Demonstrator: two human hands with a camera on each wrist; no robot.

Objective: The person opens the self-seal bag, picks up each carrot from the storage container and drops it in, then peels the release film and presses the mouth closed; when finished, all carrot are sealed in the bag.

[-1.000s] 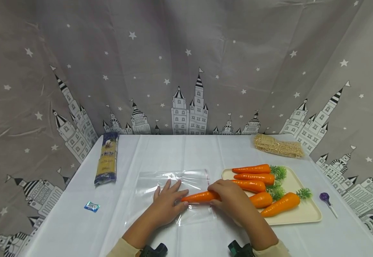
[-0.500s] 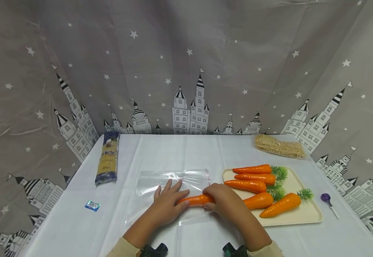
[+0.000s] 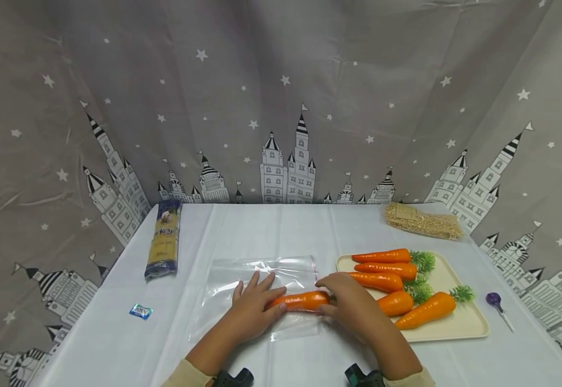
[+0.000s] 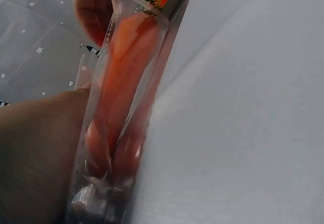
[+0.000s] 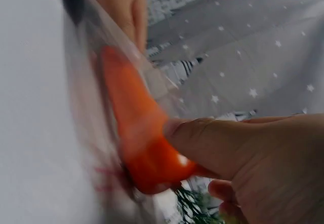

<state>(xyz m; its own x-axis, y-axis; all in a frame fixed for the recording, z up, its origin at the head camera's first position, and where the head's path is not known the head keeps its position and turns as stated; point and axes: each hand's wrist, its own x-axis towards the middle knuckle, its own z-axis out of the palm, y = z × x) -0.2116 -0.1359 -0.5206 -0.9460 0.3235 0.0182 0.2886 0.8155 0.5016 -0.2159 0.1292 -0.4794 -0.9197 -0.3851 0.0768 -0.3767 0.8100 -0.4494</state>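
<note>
While the left hand point(image 3: 254, 306) lies flat with straight fingers on the clear bag point(image 3: 256, 293), its grip released and only pressing the plastic to the desk point(image 3: 116, 344), the right hand point(image 3: 353, 303) curls its fingers round the thick end of a carrot point(image 3: 300, 301) and grasps it; the carrot lies level, tip pointing left, most of its length inside the bag's open right edge and its tip just beside the left fingers; the left wrist view shows the carrot point(image 4: 124, 82) seen through the plastic point(image 4: 152, 46), running away from the camera toward the right hand point(image 4: 93, 8); the right wrist view, blurred, shows the thumb point(image 5: 202, 143) pressed on the carrot's point(image 5: 136, 127) blunt end, with the bag point(image 5: 96, 107) around the tapering part and the left hand point(image 5: 121, 6) beyond it.

Just right of the bag stands a cream tray point(image 3: 460, 322) that carries five carrots point(image 3: 387, 269) with green tops, lying roughly side by side, tips to the left; the right hand partly overlaps the tray's left edge in the head view; behind the tray lies a packet of pale grains point(image 3: 421, 220); right of the tray lies a purple lollipop point(image 3: 492, 299); on the left of the desk lie a pasta packet point(image 3: 163, 239) and, nearer, a small blue sweet point(image 3: 140, 311); a grey curtain point(image 3: 281, 97) with stars and castles hangs behind.
</note>
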